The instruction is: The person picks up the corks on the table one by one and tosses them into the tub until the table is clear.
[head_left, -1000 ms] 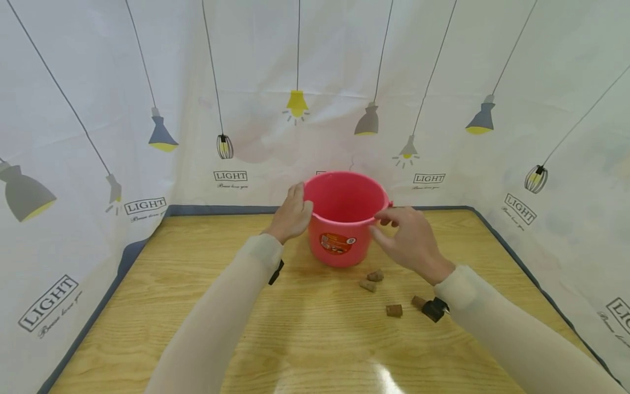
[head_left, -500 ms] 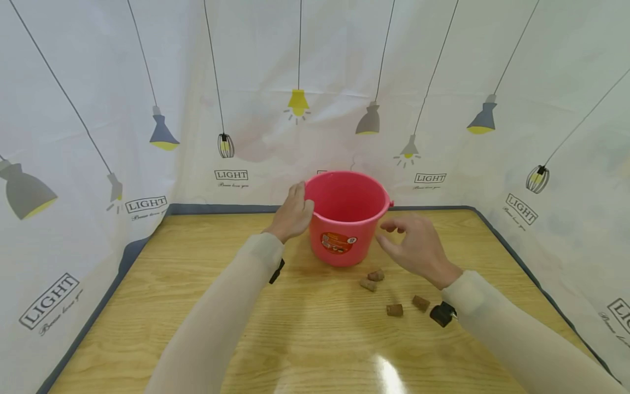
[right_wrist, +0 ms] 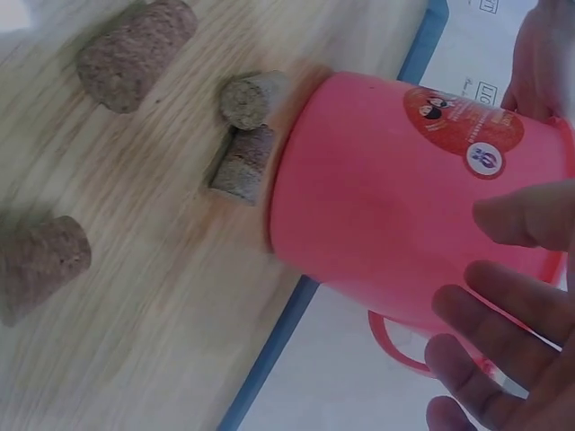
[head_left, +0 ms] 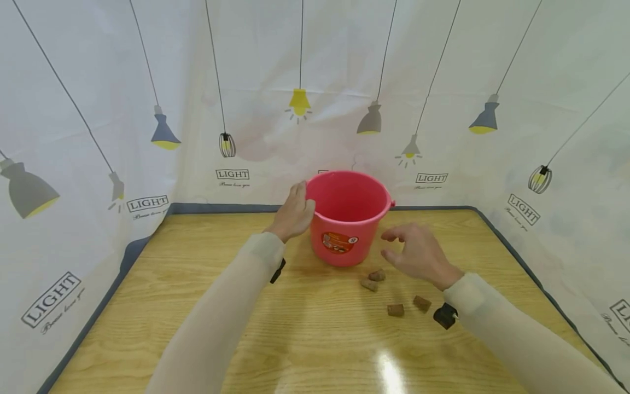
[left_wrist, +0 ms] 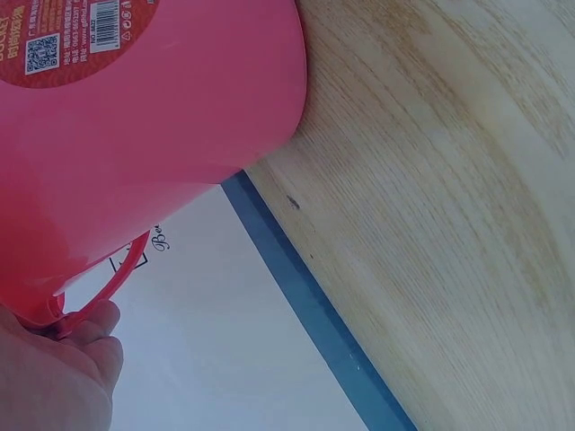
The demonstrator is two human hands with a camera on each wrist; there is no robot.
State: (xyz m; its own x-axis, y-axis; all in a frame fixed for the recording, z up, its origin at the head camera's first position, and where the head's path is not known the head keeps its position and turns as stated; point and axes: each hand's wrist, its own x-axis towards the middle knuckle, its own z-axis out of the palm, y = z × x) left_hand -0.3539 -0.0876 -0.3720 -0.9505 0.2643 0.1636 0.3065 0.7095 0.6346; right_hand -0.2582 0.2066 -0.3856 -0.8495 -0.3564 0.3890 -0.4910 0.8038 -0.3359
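Note:
A pink plastic bucket [head_left: 339, 241] with a red round label stands upright at the back middle of the table. My left hand [head_left: 293, 212] holds its rim on the left side; in the left wrist view, the fingers [left_wrist: 103, 350] bend round the rim beside the pink handle [left_wrist: 112, 283]. Just off the bucket's right side is my right hand [head_left: 418, 251], fingers spread and loosely bent, holding nothing. Below that hand lie several brown corks: two close together by the bucket's base, one of them a paler cork [head_left: 369, 284], and two nearer me, including a darker cork [head_left: 395, 310].
The wooden table [head_left: 315, 345] ends at a dark blue border along the back and sides. Behind it hangs a white cloth [head_left: 256, 54] printed with lamps. A black strap device [head_left: 445, 316] sits on the right wrist.
My right hand has let go of the bucket's rim and moved down and right, away from it. The left hand keeps its place on the rim.

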